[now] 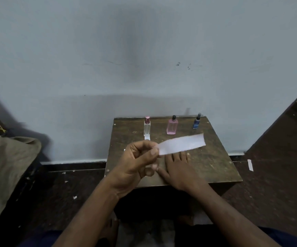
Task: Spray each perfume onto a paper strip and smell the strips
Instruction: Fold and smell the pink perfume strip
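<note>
My left hand (137, 163) pinches the paper strip (182, 144) by one end; right hand (178, 169) lies flat on the table (215, 163). Probably smelling next: I'd keep fingers off the far end.

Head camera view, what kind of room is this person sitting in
Probably a plain room in a home, not a shop or lab: a worn small wooden table pushed against a bare pale wall, a dark floor littered with paper scraps, and draped cloth at left.

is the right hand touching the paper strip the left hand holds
Apart. In the head view the right hand lies flat on the table, while the left hand pinches the paper strip, raised above it.
</note>
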Motion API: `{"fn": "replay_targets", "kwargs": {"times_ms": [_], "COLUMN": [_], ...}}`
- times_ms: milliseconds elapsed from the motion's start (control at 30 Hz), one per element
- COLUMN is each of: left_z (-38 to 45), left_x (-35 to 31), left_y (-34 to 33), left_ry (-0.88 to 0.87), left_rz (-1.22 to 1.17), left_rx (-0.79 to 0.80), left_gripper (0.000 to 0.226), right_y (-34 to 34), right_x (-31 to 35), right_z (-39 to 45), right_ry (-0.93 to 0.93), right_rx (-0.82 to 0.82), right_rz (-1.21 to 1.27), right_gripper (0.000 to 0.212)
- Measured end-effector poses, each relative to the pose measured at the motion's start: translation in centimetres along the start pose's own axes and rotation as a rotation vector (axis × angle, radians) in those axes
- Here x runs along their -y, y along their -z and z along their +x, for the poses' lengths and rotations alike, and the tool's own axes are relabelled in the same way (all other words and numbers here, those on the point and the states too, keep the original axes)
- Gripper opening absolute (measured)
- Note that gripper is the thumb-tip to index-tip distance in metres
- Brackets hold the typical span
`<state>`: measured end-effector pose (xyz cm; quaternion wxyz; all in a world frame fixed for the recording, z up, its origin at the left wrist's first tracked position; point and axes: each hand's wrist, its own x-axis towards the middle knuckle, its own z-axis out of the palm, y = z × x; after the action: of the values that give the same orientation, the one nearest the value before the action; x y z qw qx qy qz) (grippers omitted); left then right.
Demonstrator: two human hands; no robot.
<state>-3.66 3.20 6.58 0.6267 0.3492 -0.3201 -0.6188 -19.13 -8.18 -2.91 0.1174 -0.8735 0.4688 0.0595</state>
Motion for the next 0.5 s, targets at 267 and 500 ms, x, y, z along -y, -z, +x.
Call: {"fn": "replay_targets", "kwargs": {"times_ms": [267, 500], "left_z": [0.8, 0.9], "left_x": [1.1, 0.8], "left_y": [0.4, 2.0], "left_ry": [0.033, -0.101], "left_rz": [0.286, 0.335], "left_rx": [-0.474, -0.523], "left_gripper": [0.024, 0.022], "right_y": [1.0, 4.6], "right_x": [0.4, -3.5], "right_z": [-0.4, -0.2], "right_ry": [0.011, 0.125], "right_rx": [0.069, 0.276], "right_rz": [-0.013, -0.034], "right_gripper": [0.095, 0.111]}}
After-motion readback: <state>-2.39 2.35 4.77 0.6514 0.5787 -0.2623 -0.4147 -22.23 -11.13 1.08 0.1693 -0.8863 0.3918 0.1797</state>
